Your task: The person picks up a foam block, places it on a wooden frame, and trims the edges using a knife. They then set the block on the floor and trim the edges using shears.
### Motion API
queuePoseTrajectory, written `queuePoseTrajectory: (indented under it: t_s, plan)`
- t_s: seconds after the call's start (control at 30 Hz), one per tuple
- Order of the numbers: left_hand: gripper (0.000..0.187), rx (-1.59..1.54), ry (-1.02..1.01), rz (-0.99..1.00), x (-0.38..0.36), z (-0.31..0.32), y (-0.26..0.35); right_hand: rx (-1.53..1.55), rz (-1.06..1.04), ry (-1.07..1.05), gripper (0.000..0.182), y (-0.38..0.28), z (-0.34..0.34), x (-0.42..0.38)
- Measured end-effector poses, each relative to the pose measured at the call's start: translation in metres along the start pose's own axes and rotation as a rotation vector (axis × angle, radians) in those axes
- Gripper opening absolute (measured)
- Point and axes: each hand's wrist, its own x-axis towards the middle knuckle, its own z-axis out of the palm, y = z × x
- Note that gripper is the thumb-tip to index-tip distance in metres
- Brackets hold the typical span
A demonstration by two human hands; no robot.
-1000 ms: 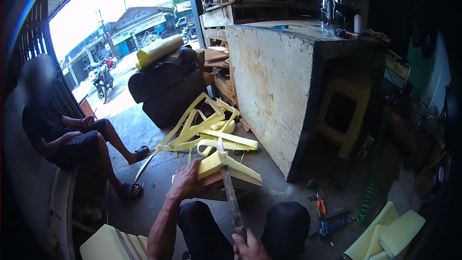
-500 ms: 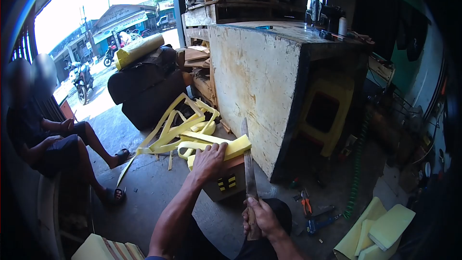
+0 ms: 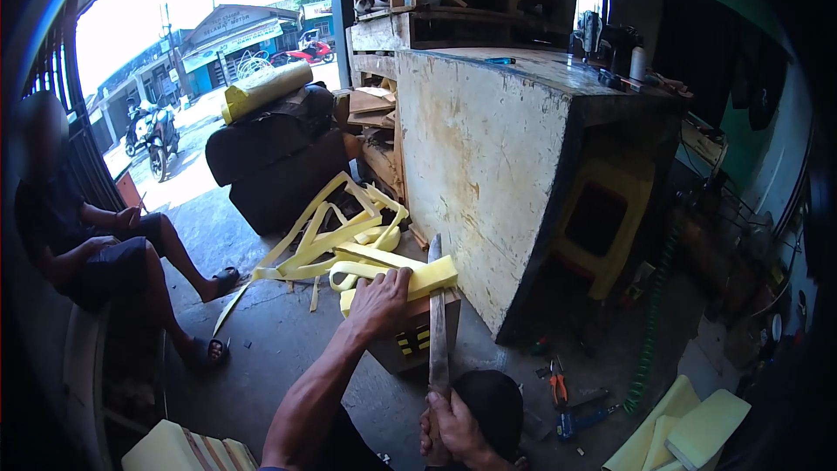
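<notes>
- Left hand (image 3: 377, 301) lies flat on the yellow foam block (image 3: 423, 279), fingers together, pressing it onto the small box (image 3: 410, 336).
- Right hand (image 3: 453, 427) is fisted round the handle of the long knife (image 3: 437, 331), the blade upright against the foam's near edge.
- The foam sits just in front of the big wooden workbench (image 3: 488, 166) (offcut strips (image 3: 349, 240) heaped beside it).
- A seated person (image 3: 96, 244) is well left of the workbench.

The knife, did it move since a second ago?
Yes. The right hand drew the knife back toward the body, its blade now standing at the foam piece's edge. The left hand came to rest flat on the foam atop the box. The workbench stayed put.
</notes>
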Motion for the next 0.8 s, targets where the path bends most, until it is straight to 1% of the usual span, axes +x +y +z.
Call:
queuePoseTrajectory:
  t_s: [0.07, 0.1, 0.2, 0.23, 0.27, 0.33, 0.37, 0.4, 0.47, 0.5, 0.53, 0.57, 0.6, 0.67, 0.7, 0.77, 0.8]
  plan:
    - [0.082, -0.070, 0.017, -0.012, -0.006, -0.001, 0.005, 0.046, 0.010, 0.019, 0.026, -0.017, -0.005, 0.021]
    - [0.080, -0.059, -0.008, -0.003, -0.006, -0.006, 0.010, 0.027, -0.002, 0.023, 0.026, -0.023, -0.008, 0.033]
    - [0.076, -0.044, 0.012, -0.013, -0.001, 0.002, 0.003, 0.018, 0.023, 0.020, 0.026, 0.004, 0.003, 0.015]
    - [0.072, -0.045, -0.003, -0.037, 0.002, 0.002, 0.000, -0.010, 0.007, -0.009, 0.027, 0.016, 0.009, 0.002]
    - [0.072, -0.046, 0.009, -0.044, 0.006, 0.002, -0.004, 0.001, 0.042, 0.003, 0.027, 0.025, 0.011, -0.008]
    - [0.075, -0.072, 0.034, 0.027, 0.000, 0.005, -0.011, -0.258, -0.305, 0.215, 0.034, 0.084, -0.007, 0.023]
    - [0.080, 0.002, 0.071, 0.071, -0.001, 0.010, -0.020, -0.249, -0.294, 0.220, 0.034, 0.090, -0.006, 0.017]
    - [0.085, 0.012, 0.055, 0.045, -0.018, -0.020, -0.007, -0.284, -0.308, 0.216, 0.032, 0.086, -0.007, 0.018]
    - [0.080, 0.181, 0.098, -0.072, -0.041, -0.018, -0.026, -0.306, -0.333, 0.221, 0.029, 0.061, -0.009, 0.012]
    - [0.080, 0.194, 0.088, -0.056, -0.047, -0.015, -0.031, -0.147, -0.119, 0.110, 0.028, 0.036, -0.005, -0.003]
    - [0.081, 0.047, 0.019, -0.088, -0.050, -0.012, -0.036, 0.009, 0.090, -0.011, 0.027, 0.016, -0.002, -0.008]
    - [0.082, -0.106, -0.049, -0.130, -0.053, -0.011, -0.039, 0.019, 0.063, -0.017, 0.026, 0.009, 0.000, -0.002]
    - [0.082, -0.102, -0.060, -0.133, -0.054, -0.015, -0.037, 0.028, 0.070, -0.019, 0.026, -0.003, 0.001, 0.011]
    - [0.079, -0.123, -0.074, -0.089, -0.054, -0.018, -0.022, 0.016, 0.005, 0.025, 0.026, -0.020, 0.000, 0.037]
    - [0.079, -0.107, 0.016, -0.096, -0.052, -0.009, -0.022, 0.008, -0.014, 0.034, 0.025, -0.017, 0.006, 0.035]
    - [0.079, -0.116, 0.010, -0.101, -0.051, -0.010, -0.030, -0.014, -0.028, -0.003, 0.025, 0.019, 0.017, 0.010]
    - [0.079, -0.142, 0.003, -0.110, -0.048, -0.011, -0.032, -0.049, -0.034, -0.033, 0.025, 0.021, 0.025, -0.004]
